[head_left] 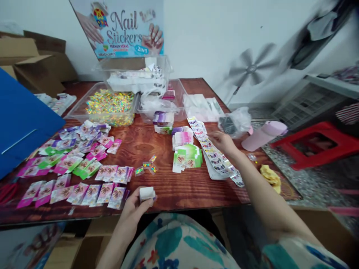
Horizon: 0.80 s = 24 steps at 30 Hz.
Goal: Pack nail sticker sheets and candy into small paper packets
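Note:
My left hand [137,203] is closed around a small white folded card box [147,193], with a bit of purple showing under its edge, near the table's front edge. My right hand [223,142] reaches out to the right side of the long strips of nail stickers [215,157], its fingers drawn together at the strip's edge. Left of the strips lie stacks of flat green [189,157] and pink cartons [182,138]. Several small clear sachets of coloured candy [147,164] lie between my two hands.
Many filled nail sticker packets [81,160] cover the table's left side. Behind stand a clear tub of candy sachets [109,102] and a tub of sticker strips [137,80]. A pink bottle [263,135], yellow cloth [270,178] and plastic bag [238,121] lie at right.

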Each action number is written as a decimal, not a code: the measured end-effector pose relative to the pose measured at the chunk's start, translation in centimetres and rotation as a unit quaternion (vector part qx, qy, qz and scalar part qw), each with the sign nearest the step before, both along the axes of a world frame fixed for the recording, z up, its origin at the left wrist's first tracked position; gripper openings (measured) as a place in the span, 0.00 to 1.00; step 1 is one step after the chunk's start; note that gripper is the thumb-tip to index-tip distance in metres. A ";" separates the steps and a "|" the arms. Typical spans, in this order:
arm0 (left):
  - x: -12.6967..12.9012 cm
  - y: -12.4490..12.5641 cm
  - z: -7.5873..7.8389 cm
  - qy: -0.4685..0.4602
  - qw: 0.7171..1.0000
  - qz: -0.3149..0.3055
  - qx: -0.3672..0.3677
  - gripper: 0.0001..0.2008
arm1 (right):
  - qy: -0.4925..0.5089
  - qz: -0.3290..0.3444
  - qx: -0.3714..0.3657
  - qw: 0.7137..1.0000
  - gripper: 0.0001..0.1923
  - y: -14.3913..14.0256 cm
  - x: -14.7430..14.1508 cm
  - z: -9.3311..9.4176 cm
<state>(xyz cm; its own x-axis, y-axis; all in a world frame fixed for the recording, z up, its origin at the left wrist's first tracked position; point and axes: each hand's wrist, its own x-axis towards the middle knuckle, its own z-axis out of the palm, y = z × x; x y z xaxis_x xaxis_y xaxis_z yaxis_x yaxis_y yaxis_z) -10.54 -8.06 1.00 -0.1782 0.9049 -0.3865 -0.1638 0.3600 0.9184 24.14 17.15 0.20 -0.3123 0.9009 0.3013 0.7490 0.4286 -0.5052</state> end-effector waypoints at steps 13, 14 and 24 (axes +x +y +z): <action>2.4 2.7 2.0 -0.101 0.990 0.079 -0.066 0.32 | -0.097 0.110 -0.080 0.986 0.21 5.0 1.6 -2.8; 2.6 2.9 1.8 -0.105 0.989 0.068 -0.074 0.33 | -0.093 0.111 -0.077 0.986 0.20 5.2 1.6 -2.7; 5.0 4.2 1.2 0.023 0.999 0.023 -0.005 0.21 | 0.015 0.044 -0.017 0.999 0.07 3.7 0.4 -1.5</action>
<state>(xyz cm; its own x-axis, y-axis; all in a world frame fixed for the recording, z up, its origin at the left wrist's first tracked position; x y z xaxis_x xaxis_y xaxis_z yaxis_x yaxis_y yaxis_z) -5.52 -3.85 2.20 -0.2365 0.8918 -0.3857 -0.1377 0.3622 0.9219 24.53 20.85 -1.28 -0.3826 0.8799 0.2819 0.6927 0.4750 -0.5427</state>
